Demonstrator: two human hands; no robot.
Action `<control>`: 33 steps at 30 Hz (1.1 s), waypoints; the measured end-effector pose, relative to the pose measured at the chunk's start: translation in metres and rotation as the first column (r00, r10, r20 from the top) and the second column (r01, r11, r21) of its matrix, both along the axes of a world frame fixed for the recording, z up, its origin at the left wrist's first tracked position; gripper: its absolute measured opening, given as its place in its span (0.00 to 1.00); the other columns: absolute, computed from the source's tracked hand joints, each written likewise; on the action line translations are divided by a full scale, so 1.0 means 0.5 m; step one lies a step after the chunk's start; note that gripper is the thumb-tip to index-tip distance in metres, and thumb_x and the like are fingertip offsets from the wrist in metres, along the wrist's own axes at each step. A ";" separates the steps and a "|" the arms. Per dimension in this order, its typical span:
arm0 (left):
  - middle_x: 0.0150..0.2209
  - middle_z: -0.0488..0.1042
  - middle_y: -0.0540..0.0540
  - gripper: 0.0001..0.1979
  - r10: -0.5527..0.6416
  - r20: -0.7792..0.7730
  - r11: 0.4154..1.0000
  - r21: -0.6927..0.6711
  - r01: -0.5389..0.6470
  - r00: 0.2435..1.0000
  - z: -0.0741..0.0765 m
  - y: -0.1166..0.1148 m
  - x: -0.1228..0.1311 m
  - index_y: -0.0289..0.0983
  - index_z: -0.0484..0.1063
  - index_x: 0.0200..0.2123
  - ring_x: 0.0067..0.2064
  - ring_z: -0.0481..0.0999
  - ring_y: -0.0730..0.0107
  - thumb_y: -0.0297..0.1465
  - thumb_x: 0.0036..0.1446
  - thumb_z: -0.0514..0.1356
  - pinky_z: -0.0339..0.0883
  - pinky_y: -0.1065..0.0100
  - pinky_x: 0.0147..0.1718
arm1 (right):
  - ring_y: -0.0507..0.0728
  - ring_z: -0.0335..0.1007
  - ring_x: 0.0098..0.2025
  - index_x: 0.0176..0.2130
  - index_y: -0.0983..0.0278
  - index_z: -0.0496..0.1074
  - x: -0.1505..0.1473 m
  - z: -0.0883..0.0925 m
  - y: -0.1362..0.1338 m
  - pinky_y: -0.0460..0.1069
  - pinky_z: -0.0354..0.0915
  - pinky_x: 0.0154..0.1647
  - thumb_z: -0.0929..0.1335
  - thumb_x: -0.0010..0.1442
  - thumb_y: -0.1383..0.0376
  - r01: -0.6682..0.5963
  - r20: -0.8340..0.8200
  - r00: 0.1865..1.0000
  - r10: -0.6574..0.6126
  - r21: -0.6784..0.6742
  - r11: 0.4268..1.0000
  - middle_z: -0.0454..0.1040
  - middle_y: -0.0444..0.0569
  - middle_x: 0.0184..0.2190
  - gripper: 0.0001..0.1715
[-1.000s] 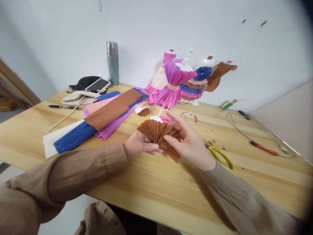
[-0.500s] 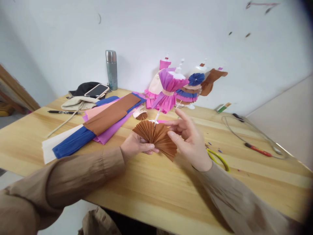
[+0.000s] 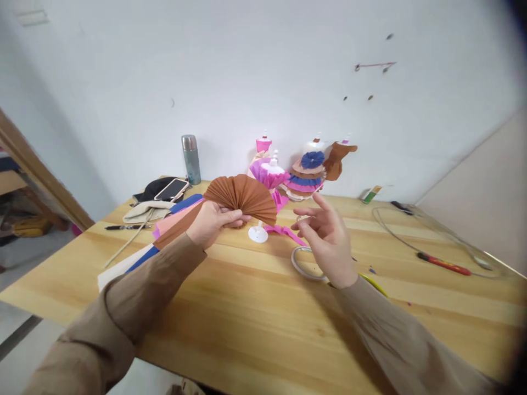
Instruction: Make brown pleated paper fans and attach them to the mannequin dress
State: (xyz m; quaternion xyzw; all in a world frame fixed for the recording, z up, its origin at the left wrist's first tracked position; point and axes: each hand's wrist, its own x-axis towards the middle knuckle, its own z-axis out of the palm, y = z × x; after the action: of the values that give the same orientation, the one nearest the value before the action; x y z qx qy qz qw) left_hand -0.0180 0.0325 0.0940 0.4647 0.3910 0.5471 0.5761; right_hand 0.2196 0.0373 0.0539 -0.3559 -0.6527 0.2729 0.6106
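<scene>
Pinched at its gathered lower middle, a brown pleated paper fan (image 3: 242,195) is held up in my left hand (image 3: 214,222). The fan spreads upward and to the right, in front of a small mannequin stand whose round white base (image 3: 258,235) shows below it. To the right of the fan and apart from it, my right hand (image 3: 327,238) is raised with loosely bent, parted fingers. I see nothing held in it. Beneath that hand lies a tape roll (image 3: 304,266), and a pink paper strip (image 3: 286,233) runs to the left of it.
Small mannequins in paper dresses (image 3: 307,175) stand against the wall. Folded coloured paper (image 3: 142,258), a pen (image 3: 127,227), a phone (image 3: 172,190) and a thermos (image 3: 191,162) are at left. A red-handled tool (image 3: 444,264) with a cable and yellow scissors (image 3: 373,284) are at right.
My left hand has lifted the fan upward and left, uncovering the white base. My right hand has come away from the fan. The view has tilted up.
</scene>
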 end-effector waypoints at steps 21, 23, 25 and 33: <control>0.28 0.81 0.41 0.16 -0.341 -0.589 0.906 0.002 0.423 0.733 0.083 0.119 0.001 0.29 0.73 0.38 0.28 0.79 0.67 0.26 0.44 0.68 0.72 0.70 0.28 | 0.53 0.72 0.32 0.63 0.56 0.57 0.008 -0.019 0.031 0.54 0.70 0.35 0.65 0.59 0.65 0.031 0.051 0.998 -0.029 -0.036 0.999 0.73 0.51 0.44 0.34; 0.28 0.80 0.41 0.13 -0.319 -0.600 0.916 0.002 0.401 0.734 0.082 0.118 -0.002 0.30 0.74 0.36 0.27 0.79 0.68 0.26 0.44 0.67 0.72 0.70 0.27 | 0.53 0.72 0.32 0.62 0.56 0.58 0.008 -0.010 0.032 0.54 0.70 0.35 0.66 0.58 0.65 0.035 0.021 0.999 -0.035 -0.034 0.999 0.73 0.51 0.43 0.34; 0.26 0.80 0.43 0.10 -0.309 -0.612 0.918 0.010 0.397 0.728 0.085 0.116 -0.003 0.30 0.74 0.32 0.27 0.79 0.68 0.26 0.44 0.67 0.72 0.70 0.27 | 0.53 0.72 0.32 0.62 0.56 0.59 0.006 0.006 0.033 0.54 0.70 0.35 0.66 0.57 0.66 0.041 -0.028 0.999 -0.042 -0.029 0.999 0.73 0.50 0.44 0.34; 0.22 0.77 0.47 0.03 -0.319 -0.748 0.890 -0.025 0.455 0.583 0.095 0.112 0.011 0.32 0.72 0.27 0.25 0.77 0.70 0.22 0.46 0.63 0.70 0.72 0.25 | 0.57 0.74 0.36 0.60 0.58 0.61 -0.035 0.067 0.090 0.58 0.72 0.42 0.68 0.52 0.66 0.046 -0.259 0.964 -0.057 -0.046 0.998 0.75 0.50 0.41 0.36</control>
State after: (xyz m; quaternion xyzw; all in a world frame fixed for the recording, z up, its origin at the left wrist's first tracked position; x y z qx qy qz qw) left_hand -0.0125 0.0883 0.1413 0.7654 0.4293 0.2054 0.4332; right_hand 0.2020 0.0823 0.0873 -0.3459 -0.5519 0.3141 0.6907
